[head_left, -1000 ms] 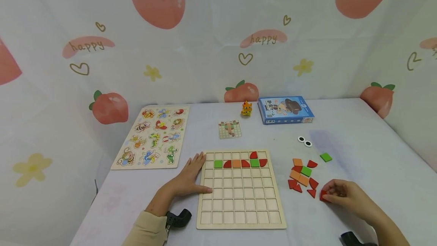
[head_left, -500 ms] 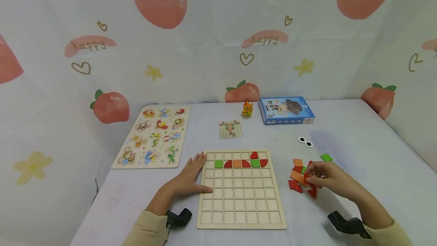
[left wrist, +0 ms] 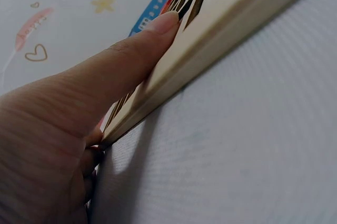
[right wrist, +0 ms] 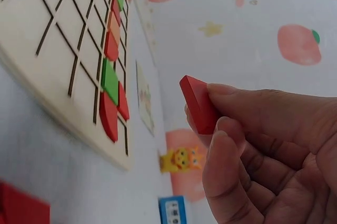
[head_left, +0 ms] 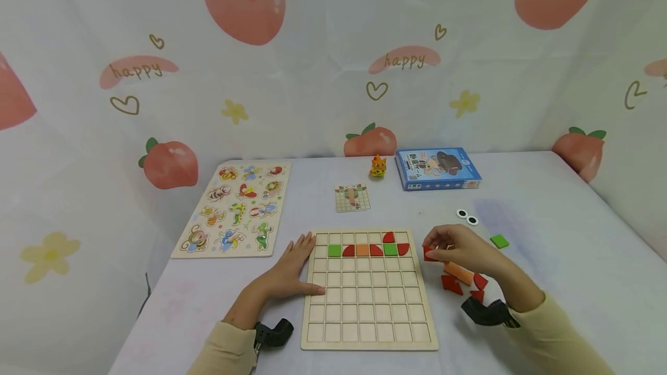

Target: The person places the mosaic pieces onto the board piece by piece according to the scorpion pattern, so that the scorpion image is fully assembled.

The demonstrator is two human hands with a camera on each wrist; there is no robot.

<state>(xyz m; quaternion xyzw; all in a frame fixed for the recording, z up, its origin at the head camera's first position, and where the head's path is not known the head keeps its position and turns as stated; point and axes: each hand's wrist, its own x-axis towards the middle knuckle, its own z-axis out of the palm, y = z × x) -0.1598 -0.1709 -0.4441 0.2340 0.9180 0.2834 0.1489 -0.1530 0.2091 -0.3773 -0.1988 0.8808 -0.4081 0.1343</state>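
Observation:
A wooden grid board [head_left: 370, 337] lies on the table with green, red and orange tiles set in its top two rows. My left hand [head_left: 292, 271] rests on the board's left edge, fingers straight; in the left wrist view its thumb [left wrist: 131, 56] lies on the frame. Just right of the board's upper right corner, my right hand [head_left: 461, 247] pinches a red tile [right wrist: 200, 104] between thumb and fingertips, held up off the table. Beneath that hand lie loose red tiles [head_left: 451, 284] and an orange tile [head_left: 458, 273], partly hidden by it.
Behind the board are a small pattern card [head_left: 352, 198], a yellow toy figure [head_left: 377, 166] and a blue box [head_left: 439, 168]. A picture puzzle board [head_left: 231, 210] lies at left. At right are two white eye pieces [head_left: 467, 217] and a green tile [head_left: 499, 241].
My right hand has carried the red tile from the right of the loose pile, over it, leftward and away from me to beside the board. My left hand stays in place.

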